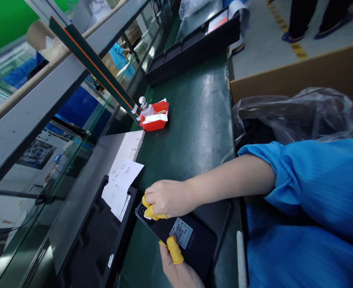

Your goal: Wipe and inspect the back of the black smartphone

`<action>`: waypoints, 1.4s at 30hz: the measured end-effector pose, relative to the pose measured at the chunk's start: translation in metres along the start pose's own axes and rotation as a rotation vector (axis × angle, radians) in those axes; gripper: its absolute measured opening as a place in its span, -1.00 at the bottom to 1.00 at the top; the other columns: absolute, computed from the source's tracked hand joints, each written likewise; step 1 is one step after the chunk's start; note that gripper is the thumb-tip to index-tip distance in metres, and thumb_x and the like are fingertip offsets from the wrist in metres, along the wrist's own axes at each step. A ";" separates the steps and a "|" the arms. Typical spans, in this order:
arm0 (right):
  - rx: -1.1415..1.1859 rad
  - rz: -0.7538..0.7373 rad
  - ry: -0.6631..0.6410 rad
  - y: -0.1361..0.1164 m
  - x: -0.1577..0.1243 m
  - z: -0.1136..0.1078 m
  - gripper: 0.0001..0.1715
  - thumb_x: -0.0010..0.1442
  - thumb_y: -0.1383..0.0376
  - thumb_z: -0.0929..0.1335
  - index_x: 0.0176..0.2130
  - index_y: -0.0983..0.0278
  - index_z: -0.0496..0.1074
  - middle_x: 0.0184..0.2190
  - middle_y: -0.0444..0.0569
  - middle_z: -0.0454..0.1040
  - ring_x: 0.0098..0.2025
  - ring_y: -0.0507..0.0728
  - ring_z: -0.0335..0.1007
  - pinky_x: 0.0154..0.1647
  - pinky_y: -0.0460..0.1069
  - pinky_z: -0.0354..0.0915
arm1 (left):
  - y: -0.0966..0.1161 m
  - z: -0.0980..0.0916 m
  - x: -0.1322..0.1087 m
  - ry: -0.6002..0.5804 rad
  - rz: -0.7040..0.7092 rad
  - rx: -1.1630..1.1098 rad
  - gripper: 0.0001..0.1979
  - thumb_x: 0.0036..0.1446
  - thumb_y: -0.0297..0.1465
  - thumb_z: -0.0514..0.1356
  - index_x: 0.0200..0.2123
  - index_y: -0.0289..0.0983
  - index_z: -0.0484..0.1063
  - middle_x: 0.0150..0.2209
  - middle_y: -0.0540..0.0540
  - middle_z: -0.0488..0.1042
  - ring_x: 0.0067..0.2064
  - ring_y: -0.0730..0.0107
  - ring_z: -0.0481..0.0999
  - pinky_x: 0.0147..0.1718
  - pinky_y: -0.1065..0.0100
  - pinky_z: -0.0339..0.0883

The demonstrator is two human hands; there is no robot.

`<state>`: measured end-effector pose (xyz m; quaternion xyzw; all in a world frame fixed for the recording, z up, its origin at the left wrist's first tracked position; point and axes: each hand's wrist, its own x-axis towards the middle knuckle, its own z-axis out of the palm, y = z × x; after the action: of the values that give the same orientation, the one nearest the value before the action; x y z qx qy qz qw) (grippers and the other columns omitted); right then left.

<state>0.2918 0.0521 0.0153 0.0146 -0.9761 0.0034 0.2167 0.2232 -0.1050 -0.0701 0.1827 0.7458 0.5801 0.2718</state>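
A black phone (199, 244) with a printed white label (181, 233) on its back lies at a slant over a dark flat pad (224, 212) on the green bench. My left hand (179, 264), yellow finger cots on thumb and finger, grips the phone's lower long edge. Reaching in from the right, my right hand (169, 198) is closed, with yellow cots on its fingers. Its fingertips press at the phone's camera corner (141, 211). A bit of something white, like a wipe, peeks out beneath them; most of it is hidden.
Left of the phone are a black moulded tray (88, 240) and a handwritten paper (122, 182). Farther off, a red bin (155, 126) holds white wipes beside a pump bottle (145, 106). Another black tray (194, 48) is at the far end. Clear plastic (299, 112) lies right of the bench.
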 end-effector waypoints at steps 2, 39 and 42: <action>-0.009 -0.046 -0.051 0.003 -0.001 -0.006 -0.92 0.01 0.35 0.32 -0.49 0.32 0.37 -0.44 -0.06 0.25 -0.39 0.01 0.09 -0.43 -0.07 0.05 | 0.000 -0.002 0.001 -0.010 -0.002 0.012 -0.35 -0.07 0.04 0.07 -0.10 -0.39 0.32 -0.26 -0.19 0.43 -0.25 0.30 0.39 -0.29 0.39 0.30; 0.195 -0.035 0.211 0.016 -0.004 -0.015 -0.78 0.13 0.33 0.25 -0.27 0.28 0.46 -0.35 -0.05 0.32 -0.30 -0.01 0.18 -0.27 -0.14 0.17 | -0.005 0.000 -0.001 0.036 0.012 0.063 -0.35 -0.11 0.07 0.05 -0.16 -0.38 0.28 -0.21 -0.22 0.40 -0.18 0.25 0.35 -0.21 0.35 0.29; 0.211 -0.008 0.267 0.015 -0.002 -0.006 -0.78 0.14 0.32 0.25 -0.28 0.29 0.46 -0.36 -0.04 0.31 -0.32 -0.02 0.18 -0.29 -0.15 0.17 | -0.004 -0.001 -0.002 0.028 0.043 0.100 -0.35 -0.10 0.06 0.04 -0.15 -0.38 0.28 -0.19 -0.25 0.39 -0.16 0.20 0.35 -0.21 0.32 0.28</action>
<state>0.2954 0.0667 0.0197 0.0405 -0.9329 0.1069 0.3416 0.2244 -0.1078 -0.0730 0.2039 0.7734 0.5505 0.2391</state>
